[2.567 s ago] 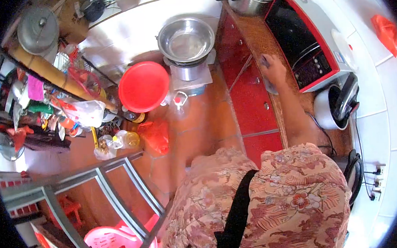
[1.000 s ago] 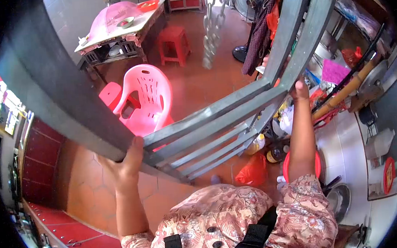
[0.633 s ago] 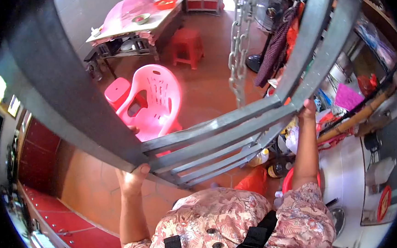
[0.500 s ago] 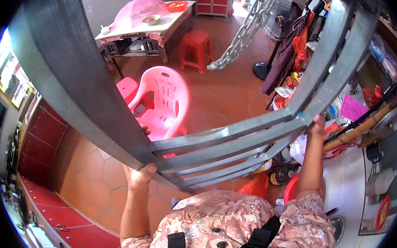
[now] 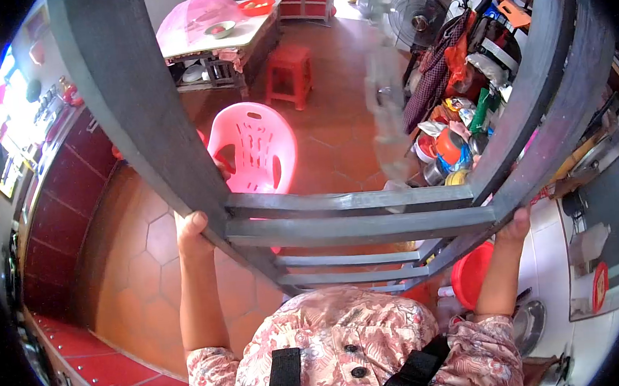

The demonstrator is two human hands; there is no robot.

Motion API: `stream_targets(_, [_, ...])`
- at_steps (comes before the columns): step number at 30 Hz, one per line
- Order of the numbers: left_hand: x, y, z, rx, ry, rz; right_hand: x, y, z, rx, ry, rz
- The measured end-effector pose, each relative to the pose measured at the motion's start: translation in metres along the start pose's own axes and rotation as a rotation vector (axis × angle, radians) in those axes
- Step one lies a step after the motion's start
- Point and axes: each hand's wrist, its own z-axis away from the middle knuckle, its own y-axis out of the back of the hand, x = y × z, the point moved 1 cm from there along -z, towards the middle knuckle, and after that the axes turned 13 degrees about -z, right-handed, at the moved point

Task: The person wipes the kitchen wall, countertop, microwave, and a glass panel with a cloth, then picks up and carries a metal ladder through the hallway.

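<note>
A grey stepladder (image 5: 362,227) stands upright right in front of my body, its paired rails and rungs close together. My left hand (image 5: 193,233) is closed round its left rail, thumb on the near side and fingertips showing behind the rail. Round the right rail, at about the same height, my right hand (image 5: 515,226) is closed; its fingers are mostly hidden. A metal chain (image 5: 387,101) dangles from above between the rails, smeared by motion.
Beyond the ladder stand a pink plastic chair (image 5: 254,146), a red stool (image 5: 290,76) and a table (image 5: 263,25) with a pink mesh food cover (image 5: 197,21). A fan (image 5: 418,20) and piled household goods line the right. Red cabinets (image 5: 57,232) run along the left.
The ladder has straightened from a tilt, its right side coming lower and its rungs nearly level. The chain has swung from slanting to hanging almost straight. Both hands keep hold of the rails.
</note>
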Motion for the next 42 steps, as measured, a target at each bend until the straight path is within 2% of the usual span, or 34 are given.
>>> stream_targets(1, [-0.006, 0.013, -0.014, -0.030, 0.025, 0.049, -0.003, -0.018, 0.000, -0.005, 0.027, -0.012])
stream_targets(2, [-0.014, 0.023, -0.018, -0.061, 0.041, 0.100, -0.002, -0.051, 0.003, 0.227, -0.038, -0.158])
stream_targets(7, [-0.034, 0.067, -0.056, -0.167, 0.094, 0.184, 0.011, -0.086, 0.025, 0.014, -0.083, 0.023])
stream_targets(8, [-0.034, 0.051, -0.055, -0.159, 0.096, 0.187, 0.006, -0.079, 0.026, -0.004, -0.104, 0.034])
stream_targets(13, [-0.044, 0.070, -0.066, -0.191, 0.110, 0.259, 0.017, -0.092, 0.052, -0.064, -0.191, 0.095])
stream_targets(14, [-0.033, 0.059, -0.065, -0.123, 0.185, 0.228, 0.015, -0.089, 0.052, -0.074, -0.205, 0.098])
stream_targets(20, [-0.025, 0.048, -0.062, -0.135, 0.170, 0.306, 0.008, -0.078, 0.069, -0.111, -0.267, 0.154])
stream_targets(24, [-0.032, 0.055, -0.064, -0.140, 0.107, 0.234, -0.007, -0.088, 0.076, -0.059, -0.201, 0.181])
stream_targets(27, [-0.025, 0.025, -0.079, -0.136, 0.016, 0.293, -0.035, -0.087, 0.091, 0.011, -0.129, 0.255])
stream_targets(33, [-0.021, -0.027, -0.115, -0.254, 0.102, 0.456, -0.096, -0.106, 0.136, 0.189, 0.046, 0.425])
stream_targets(36, [-0.052, -0.023, -0.096, -0.356, 0.033, 0.509, -0.098, -0.124, 0.186, 0.245, 0.125, 0.511])
stream_targets(42, [-0.088, -0.049, -0.076, -0.415, 0.033, 0.574, -0.100, -0.144, 0.233, 0.354, 0.238, 0.629])
